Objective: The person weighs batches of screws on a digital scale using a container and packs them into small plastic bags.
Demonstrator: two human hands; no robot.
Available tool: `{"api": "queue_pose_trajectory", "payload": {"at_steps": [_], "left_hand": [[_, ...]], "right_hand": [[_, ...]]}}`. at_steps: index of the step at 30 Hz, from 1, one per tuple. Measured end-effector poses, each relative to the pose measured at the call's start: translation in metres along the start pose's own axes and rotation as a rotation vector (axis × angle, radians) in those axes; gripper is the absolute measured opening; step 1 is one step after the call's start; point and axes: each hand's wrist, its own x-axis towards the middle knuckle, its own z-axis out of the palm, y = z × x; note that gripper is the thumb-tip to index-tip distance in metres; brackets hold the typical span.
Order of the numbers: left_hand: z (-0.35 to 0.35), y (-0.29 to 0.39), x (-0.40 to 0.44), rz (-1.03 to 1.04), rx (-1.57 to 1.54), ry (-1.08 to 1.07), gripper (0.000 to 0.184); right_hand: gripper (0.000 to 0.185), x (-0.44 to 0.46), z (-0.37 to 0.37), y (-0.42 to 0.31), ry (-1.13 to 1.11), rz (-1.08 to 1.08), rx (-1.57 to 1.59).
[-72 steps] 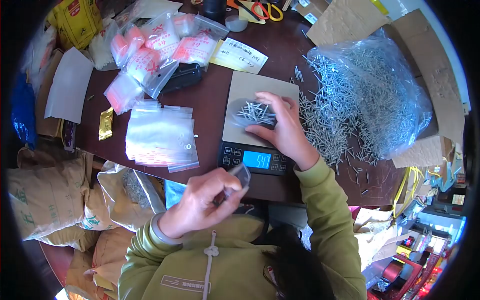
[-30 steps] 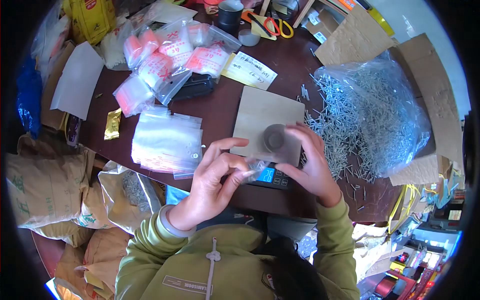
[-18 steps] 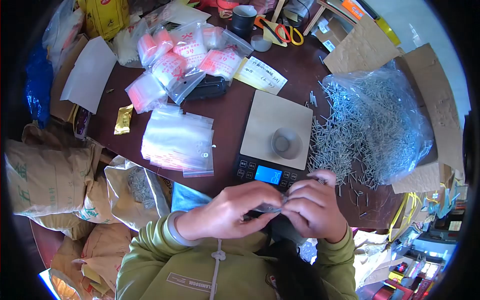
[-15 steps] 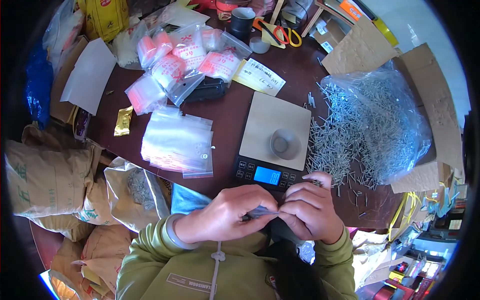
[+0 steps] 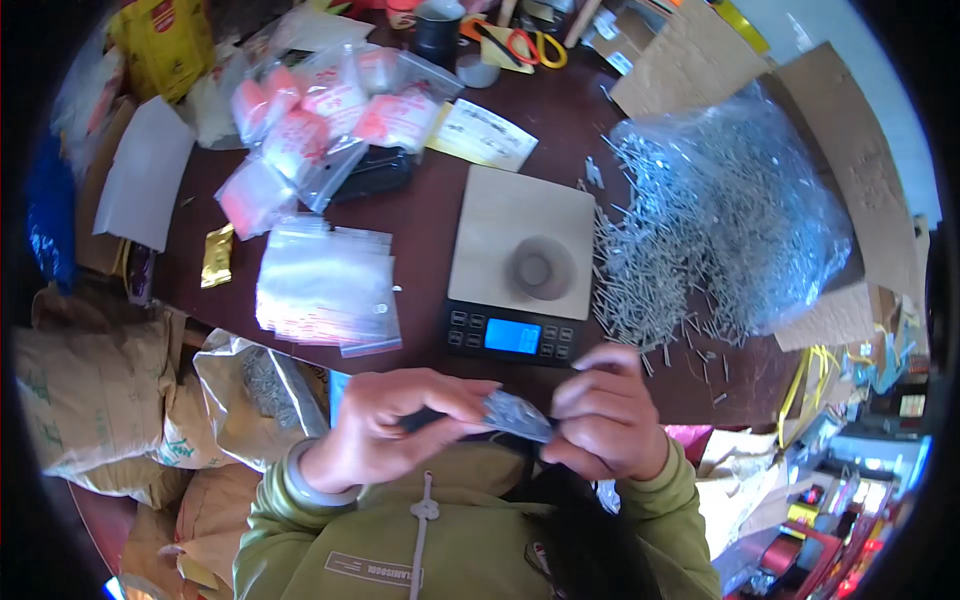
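Observation:
Between my two hands a small clear plastic bag point(image 5: 516, 414) is stretched, with something greyish inside. My left hand point(image 5: 395, 420) pinches its left end between thumb and fingers. The right end is held in the curled fingers of my right hand point(image 5: 608, 415). Just beyond them lies a digital scale point(image 5: 475, 215) with a lit blue display, its digits blurred. A small round cup point(image 5: 540, 268) rests on the scale's plate and looks empty. To the right of the scale is a large heap of screws or nails point(image 5: 655, 260), partly under a clear plastic bag point(image 5: 790, 200).
A stack of flat zip bags point(image 5: 325, 285) lies left of the scale, with a gold packet point(image 5: 217, 256) beside it. Behind are filled bags with red print point(image 5: 300, 135), a black object point(image 5: 375, 172), a paper note point(image 5: 482, 135), scissors point(image 5: 538, 47) and a dark cup point(image 5: 437, 35). Cardboard flaps point(image 5: 860, 160) border the heap.
The screws seen earlier at the scale are no longer there, and the cup now sits on its plate. My hands came together at the small bag, then drew slightly apart, exposing more of it.

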Motion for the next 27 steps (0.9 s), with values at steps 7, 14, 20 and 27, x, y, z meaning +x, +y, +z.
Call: {"api": "queue_pose_trajectory", "payload": {"at_steps": [7,14,20,27], "left_hand": [[-0.08,0.009,-0.067,-0.172,0.334,0.279,0.013],[-0.131,0.004,-0.116,-0.559,0.84,0.426,0.015],[-0.095,-0.008,-0.08,-0.39,0.84,0.296,0.016],[-0.074,-0.01,-0.059,-0.316,0.855,0.245,0.015]], "right_hand": [[0.062,-0.04,-0.009,0.054,0.001,0.42,-0.403],[0.104,-0.117,-0.02,0.107,-0.02,0.797,-0.679],[0.077,-0.131,-0.022,0.16,0.232,0.69,-0.713],[0.056,-0.123,-0.046,0.195,0.365,0.579,-0.581]]}}
